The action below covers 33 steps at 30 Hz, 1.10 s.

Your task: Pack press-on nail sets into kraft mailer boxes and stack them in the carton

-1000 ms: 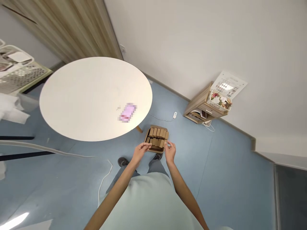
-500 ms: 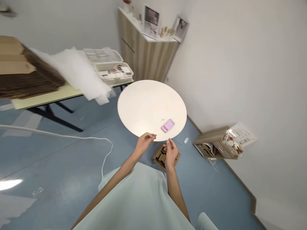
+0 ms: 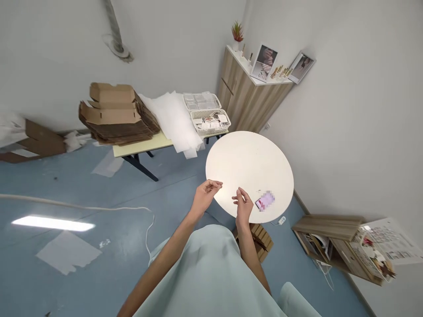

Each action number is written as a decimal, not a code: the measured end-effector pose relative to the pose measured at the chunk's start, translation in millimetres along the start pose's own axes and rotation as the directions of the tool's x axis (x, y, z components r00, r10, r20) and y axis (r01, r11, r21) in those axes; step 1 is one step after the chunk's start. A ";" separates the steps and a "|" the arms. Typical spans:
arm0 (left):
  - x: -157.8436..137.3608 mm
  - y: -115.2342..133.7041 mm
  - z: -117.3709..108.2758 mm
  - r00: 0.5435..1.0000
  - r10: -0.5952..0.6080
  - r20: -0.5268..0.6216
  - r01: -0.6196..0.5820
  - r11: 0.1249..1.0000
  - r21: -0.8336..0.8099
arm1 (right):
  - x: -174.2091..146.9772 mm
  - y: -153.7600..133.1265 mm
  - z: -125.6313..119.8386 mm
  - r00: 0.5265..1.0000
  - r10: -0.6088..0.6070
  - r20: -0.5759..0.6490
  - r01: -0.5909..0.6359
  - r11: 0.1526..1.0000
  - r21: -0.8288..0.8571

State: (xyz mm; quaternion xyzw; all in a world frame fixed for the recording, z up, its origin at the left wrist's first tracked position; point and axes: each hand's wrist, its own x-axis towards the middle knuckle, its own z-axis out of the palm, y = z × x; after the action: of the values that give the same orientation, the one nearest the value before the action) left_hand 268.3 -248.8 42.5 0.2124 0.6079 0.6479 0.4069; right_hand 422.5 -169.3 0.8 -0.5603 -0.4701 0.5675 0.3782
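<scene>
Both our left hand (image 3: 203, 197) and right hand (image 3: 243, 208) have narrow finger gaps; we can't tell if they hold anything. We see the phone (image 3: 265, 200) by the table's (image 3: 244, 158) near right edge.

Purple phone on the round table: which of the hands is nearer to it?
Right. In the picture, the right hand is just left of the purple phone; the left hand is farther left, by the edge of the round table.

Pink, blurred phone (image 3: 265, 200) — flat on the white round table (image 3: 244, 158).
</scene>
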 end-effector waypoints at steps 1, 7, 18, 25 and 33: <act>11.4 6.5 -7.7 1.000 0.007 -0.010 -0.007 1.000 0.014 | 8.0 -1.1 12.9 1.000 0.003 0.007 -0.003 1.000 0.013; 101.0 44.8 -46.4 0.999 0.028 -0.030 -0.023 0.991 0.129 | 66.4 -20.0 82.9 0.999 0.048 -0.004 -0.048 0.996 0.074; 241.4 66.5 -79.3 0.995 -0.003 -0.096 0.018 0.988 0.155 | 146.6 -60.9 152.0 0.997 0.069 0.026 -0.069 0.998 -0.004; 344.3 34.4 -113.6 0.997 -0.013 -0.073 0.036 0.943 0.330 | 159.9 -81.2 174.3 0.998 0.055 -0.023 -0.056 0.996 -0.066; 486.1 18.5 -117.8 0.983 0.062 0.174 -0.171 0.659 0.733 | 138.4 -99.4 214.2 0.963 0.034 -0.266 -0.065 0.992 -0.108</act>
State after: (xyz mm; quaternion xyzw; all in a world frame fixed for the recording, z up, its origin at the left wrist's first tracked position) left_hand -108.6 61.8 -66.6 0.4413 0.7756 0.3523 0.2821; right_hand 188.5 -33.5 42.2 -0.6633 -0.4335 0.4691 0.3900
